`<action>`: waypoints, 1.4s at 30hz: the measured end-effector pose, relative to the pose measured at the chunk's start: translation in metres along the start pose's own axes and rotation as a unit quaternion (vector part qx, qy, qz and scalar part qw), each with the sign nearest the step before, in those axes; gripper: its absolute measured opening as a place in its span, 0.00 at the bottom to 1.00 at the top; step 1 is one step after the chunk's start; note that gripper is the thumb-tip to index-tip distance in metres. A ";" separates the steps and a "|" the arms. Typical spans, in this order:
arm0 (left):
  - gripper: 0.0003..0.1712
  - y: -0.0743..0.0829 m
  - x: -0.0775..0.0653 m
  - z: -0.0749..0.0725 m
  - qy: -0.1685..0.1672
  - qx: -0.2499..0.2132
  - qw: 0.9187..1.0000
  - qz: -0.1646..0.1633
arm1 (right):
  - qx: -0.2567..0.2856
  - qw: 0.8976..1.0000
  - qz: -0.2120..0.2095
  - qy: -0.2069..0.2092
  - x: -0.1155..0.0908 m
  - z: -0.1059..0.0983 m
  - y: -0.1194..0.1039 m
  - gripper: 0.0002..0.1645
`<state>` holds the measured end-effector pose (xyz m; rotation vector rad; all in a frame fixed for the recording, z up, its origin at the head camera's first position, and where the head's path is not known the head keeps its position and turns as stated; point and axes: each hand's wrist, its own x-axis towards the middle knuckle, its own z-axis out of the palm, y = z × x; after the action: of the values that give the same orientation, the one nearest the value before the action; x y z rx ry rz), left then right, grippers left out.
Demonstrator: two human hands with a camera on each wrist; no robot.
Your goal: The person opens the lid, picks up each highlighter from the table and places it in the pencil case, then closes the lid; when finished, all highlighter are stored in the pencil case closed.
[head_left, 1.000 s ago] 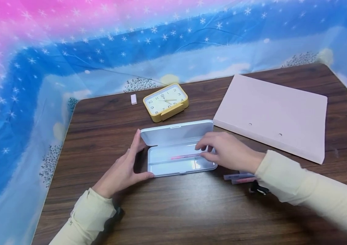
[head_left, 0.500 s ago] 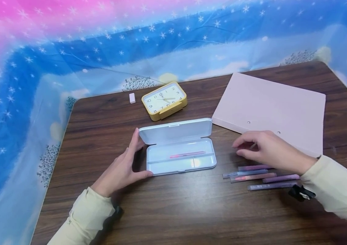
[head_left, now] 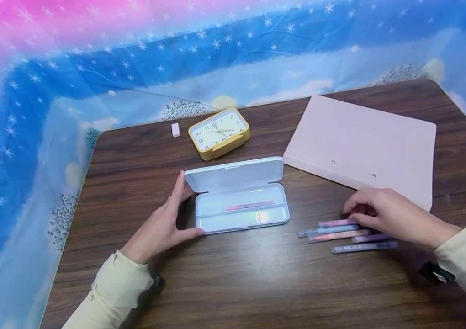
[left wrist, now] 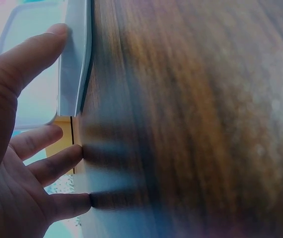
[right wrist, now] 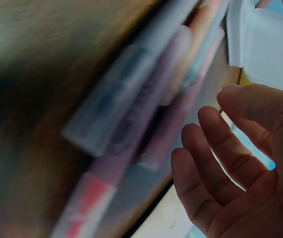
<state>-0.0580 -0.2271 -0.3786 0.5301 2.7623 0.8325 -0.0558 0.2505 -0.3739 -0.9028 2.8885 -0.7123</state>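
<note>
"Left?"
"My left hand [head_left: 165, 226] spreads its fingers at the open white pencil case [head_left: 225, 222], thumb on its near corner; inside, right of those fingers, lies a pink pen [head_left: 251, 206]."
"And right?"
"My right hand [head_left: 397, 214], fingers loosely bent and holding nothing, is close to five capped pens [head_left: 347, 235] on the bench [head_left: 237, 276]."
</note>
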 end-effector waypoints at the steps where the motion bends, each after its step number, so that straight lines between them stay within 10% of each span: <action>1: 0.77 0.000 0.000 0.000 0.001 -0.001 1.000 -0.001 | 0.000 1.000 -0.001 0.002 -0.002 0.001 0.002 0.15; 42: 0.77 0.000 0.000 -0.002 0.000 -0.001 1.000 0.002 | -0.006 0.999 -0.050 0.014 0.017 -0.005 -0.011 0.15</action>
<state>-0.0583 -0.2280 -0.3770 0.5348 2.7597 0.8366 -0.0649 0.2353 -0.3626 -1.0528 2.8923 -0.7192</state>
